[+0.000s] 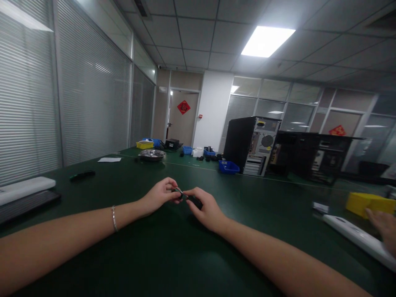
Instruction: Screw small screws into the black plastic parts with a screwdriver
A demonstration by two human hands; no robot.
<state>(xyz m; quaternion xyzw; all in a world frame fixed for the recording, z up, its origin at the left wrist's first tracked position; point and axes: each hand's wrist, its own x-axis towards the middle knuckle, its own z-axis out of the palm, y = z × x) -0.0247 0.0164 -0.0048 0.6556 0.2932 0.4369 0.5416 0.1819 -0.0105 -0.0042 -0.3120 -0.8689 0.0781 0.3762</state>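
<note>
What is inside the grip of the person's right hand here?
A dark object shows in the right hand, between thumb and index finger. The hand covers the rest, so the object's full shape and anything else within the grip cannot be seen.

A dark green desk (139, 260) holds a metal dish (152, 159) and white paper (109, 159) toward the back left, a black computer tower (239, 138) beside a blue tray (229, 168), and, right, a yellow box (355, 204).
</note>
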